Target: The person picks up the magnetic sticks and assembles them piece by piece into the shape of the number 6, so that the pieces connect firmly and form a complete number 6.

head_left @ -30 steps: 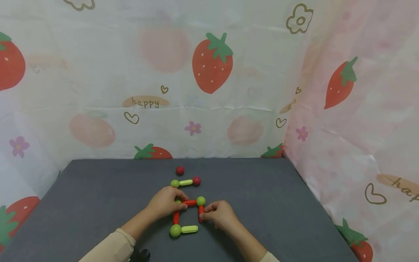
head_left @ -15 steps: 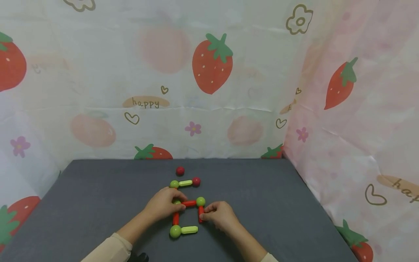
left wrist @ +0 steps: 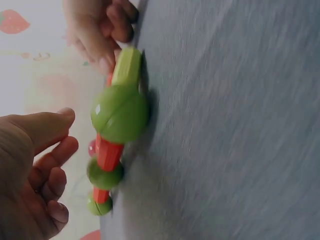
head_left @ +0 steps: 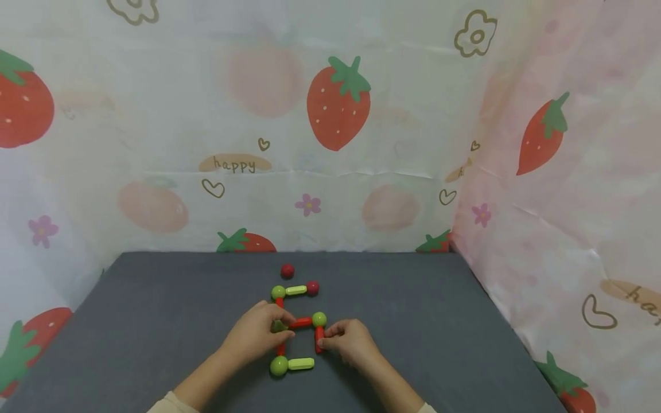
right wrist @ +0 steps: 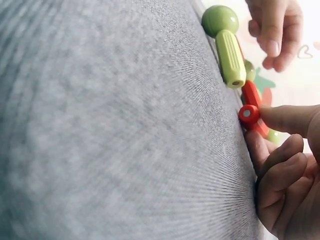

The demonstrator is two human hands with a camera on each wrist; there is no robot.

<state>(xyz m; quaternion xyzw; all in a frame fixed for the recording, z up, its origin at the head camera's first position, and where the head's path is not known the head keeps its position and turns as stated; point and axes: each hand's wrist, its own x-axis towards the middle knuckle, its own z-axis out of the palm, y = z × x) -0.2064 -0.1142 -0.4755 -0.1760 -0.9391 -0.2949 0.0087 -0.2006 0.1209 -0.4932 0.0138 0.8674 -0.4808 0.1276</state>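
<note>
Magnetic rods and balls lie joined on the grey table. With thumb and fingers my right hand (head_left: 353,344) pinches a red rod (head_left: 319,332), whose near end (right wrist: 248,114) shows bare in the right wrist view. The rod's far end meets a green ball (head_left: 319,319), linked by another red rod (head_left: 302,322) to the middle green ball (head_left: 279,326). Over that middle ball hovers my left hand (head_left: 257,331), thumb and fingers parted; the left wrist view shows a gap between its fingertips and the pieces. Closest to me are a green ball (head_left: 279,365) and attached yellow-green rod (head_left: 301,363).
At the structure's far end, a green ball (head_left: 279,292), a yellow-green rod (head_left: 296,290) and a dark red ball (head_left: 312,288) are joined. One loose red ball (head_left: 287,271) sits behind them. A strawberry-print curtain (head_left: 237,206) borders the table's back and sides.
My left thumb and fingers have spread away from the middle green ball, which shows more now. The right hand keeps its pinch on the red rod. The head view has shifted slightly.
</note>
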